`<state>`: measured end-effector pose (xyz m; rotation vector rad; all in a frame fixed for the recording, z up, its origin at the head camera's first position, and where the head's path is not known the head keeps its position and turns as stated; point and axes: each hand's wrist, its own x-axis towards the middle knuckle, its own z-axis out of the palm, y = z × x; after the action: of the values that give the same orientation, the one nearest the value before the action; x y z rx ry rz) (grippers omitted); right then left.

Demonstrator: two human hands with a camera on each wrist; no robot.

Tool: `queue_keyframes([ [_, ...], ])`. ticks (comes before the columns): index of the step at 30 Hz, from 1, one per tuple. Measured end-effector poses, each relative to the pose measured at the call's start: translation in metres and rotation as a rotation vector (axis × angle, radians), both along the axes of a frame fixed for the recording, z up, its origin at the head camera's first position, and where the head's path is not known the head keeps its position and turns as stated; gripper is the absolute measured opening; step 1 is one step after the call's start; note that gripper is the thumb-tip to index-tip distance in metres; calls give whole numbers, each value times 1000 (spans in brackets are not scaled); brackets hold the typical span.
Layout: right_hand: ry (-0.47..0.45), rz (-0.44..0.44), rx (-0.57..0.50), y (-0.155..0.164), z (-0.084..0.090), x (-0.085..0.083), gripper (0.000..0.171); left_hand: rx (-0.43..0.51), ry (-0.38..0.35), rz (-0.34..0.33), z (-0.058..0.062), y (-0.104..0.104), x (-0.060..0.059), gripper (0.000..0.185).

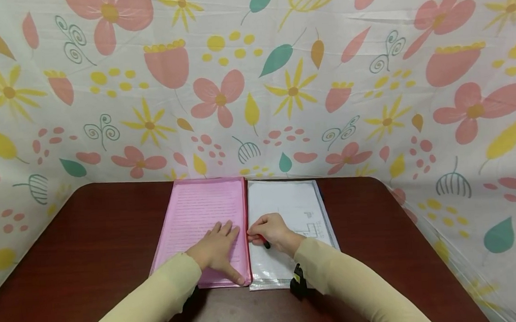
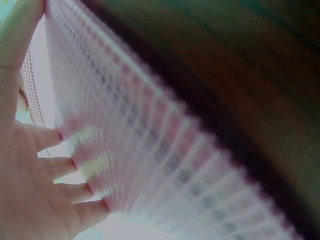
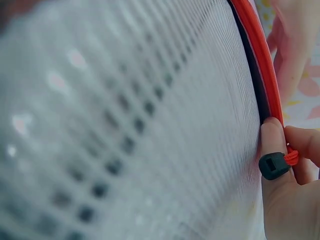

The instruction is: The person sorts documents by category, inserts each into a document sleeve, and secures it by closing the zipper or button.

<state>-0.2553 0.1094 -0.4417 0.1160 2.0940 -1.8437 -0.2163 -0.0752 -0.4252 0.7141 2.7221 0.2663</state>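
Centre of the head view, left to right: my left hand lies flat, fingers straight and slightly spread, pressing the pink mesh pouch onto the dark table. On my left sleeve, lower left, the letters "AOU" are readable. The red zipper runs along the pouch's right edge. My right hand pinches the zipper pull between thumb and curled fingers, above the white mesh pouch, whose printed sheet is illegible.
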Motion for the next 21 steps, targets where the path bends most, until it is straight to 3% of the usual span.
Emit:
queue_keyframes([
  [21, 18, -52, 42, -5, 3, -21, 11, -4, 7, 17, -1, 1, -2, 139],
])
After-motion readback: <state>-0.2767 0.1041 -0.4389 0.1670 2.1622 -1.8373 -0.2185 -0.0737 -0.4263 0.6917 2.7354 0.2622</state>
